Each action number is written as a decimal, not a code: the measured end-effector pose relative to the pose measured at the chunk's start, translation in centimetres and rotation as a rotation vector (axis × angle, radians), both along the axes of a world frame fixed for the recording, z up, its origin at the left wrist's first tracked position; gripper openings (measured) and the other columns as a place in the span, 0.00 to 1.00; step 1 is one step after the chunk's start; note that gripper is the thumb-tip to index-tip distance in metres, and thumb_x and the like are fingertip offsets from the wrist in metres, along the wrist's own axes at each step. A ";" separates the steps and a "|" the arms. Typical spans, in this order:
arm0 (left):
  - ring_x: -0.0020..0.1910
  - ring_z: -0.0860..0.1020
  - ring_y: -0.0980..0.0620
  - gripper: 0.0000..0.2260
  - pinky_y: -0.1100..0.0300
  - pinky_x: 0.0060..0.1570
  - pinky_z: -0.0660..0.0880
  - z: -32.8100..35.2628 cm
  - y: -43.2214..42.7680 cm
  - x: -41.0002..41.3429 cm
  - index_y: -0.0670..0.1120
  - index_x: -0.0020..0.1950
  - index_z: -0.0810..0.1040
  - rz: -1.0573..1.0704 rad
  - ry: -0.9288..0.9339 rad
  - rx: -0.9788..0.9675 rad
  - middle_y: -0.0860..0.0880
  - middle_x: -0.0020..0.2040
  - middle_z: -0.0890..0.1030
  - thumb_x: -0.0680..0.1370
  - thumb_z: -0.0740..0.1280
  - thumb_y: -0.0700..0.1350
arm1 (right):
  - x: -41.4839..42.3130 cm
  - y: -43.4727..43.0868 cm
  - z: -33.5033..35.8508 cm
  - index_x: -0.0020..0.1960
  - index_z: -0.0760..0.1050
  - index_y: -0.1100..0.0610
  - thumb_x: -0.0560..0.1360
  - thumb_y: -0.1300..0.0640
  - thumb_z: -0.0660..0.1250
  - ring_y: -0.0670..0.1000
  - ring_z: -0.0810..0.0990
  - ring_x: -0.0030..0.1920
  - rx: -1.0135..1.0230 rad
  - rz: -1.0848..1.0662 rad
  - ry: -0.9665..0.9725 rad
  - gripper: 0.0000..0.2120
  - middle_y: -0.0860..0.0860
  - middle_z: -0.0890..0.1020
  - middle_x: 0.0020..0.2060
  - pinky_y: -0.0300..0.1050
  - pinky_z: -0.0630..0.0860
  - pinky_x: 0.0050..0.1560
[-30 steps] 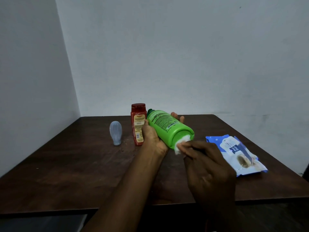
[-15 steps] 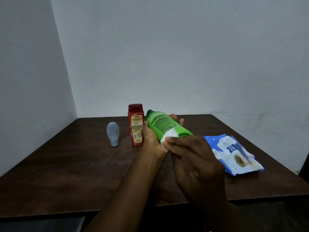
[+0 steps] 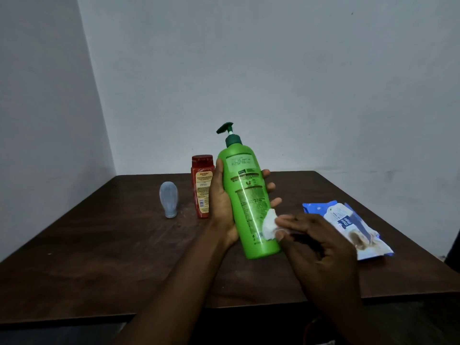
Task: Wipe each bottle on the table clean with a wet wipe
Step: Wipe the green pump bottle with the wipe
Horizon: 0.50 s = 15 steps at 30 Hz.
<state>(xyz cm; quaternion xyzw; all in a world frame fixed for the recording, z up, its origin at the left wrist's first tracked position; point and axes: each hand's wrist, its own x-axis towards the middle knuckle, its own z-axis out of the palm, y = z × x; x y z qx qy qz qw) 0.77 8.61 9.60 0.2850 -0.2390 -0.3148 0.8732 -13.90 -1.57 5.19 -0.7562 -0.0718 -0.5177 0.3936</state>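
My left hand (image 3: 221,207) grips a tall green pump bottle (image 3: 246,195) around its middle and holds it nearly upright above the dark wooden table (image 3: 99,257). In my right hand (image 3: 316,247) is a small white wet wipe (image 3: 270,224), pressed against the bottle's lower right side. A red bottle (image 3: 202,185) with a yellow label stands on the table just behind my left hand. Left of it, a small pale blue bottle (image 3: 168,199) stands upside down.
A blue and white pack of wet wipes (image 3: 348,225) lies on the table to the right of my hands. Grey walls meet in a corner behind the table's far left. The table's front edge runs just below my forearms.
The green bottle has been raised from lying tilted with its base towards me to nearly upright, pump on top. The wipe now rests on the bottle's lower side instead of its base.
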 end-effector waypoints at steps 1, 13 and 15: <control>0.46 0.81 0.45 0.35 0.43 0.52 0.78 -0.1 0.1 -0.1 0.42 0.63 0.77 0.018 -0.038 0.027 0.43 0.55 0.81 0.76 0.54 0.71 | 0.4 0.1 -0.1 0.51 0.84 0.53 0.70 0.67 0.77 0.46 0.83 0.54 -0.013 0.003 0.017 0.13 0.45 0.84 0.50 0.38 0.77 0.55; 0.43 0.83 0.46 0.39 0.51 0.43 0.81 -1.8 0.7 -1.1 0.42 0.61 0.77 0.278 -0.545 0.270 0.44 0.47 0.83 0.64 0.72 0.72 | 5.4 0.2 7.4 0.53 0.84 0.57 0.76 0.63 0.72 0.46 0.84 0.50 0.149 0.087 -0.069 0.07 0.49 0.85 0.49 0.38 0.80 0.49; 0.44 0.83 0.46 0.31 0.50 0.45 0.81 -2.0 0.9 -1.4 0.50 0.57 0.81 0.313 -0.576 0.311 0.45 0.47 0.84 0.64 0.73 0.70 | 5.3 0.5 7.9 0.52 0.84 0.58 0.76 0.64 0.71 0.46 0.83 0.52 0.104 0.053 -0.107 0.06 0.49 0.84 0.49 0.34 0.79 0.48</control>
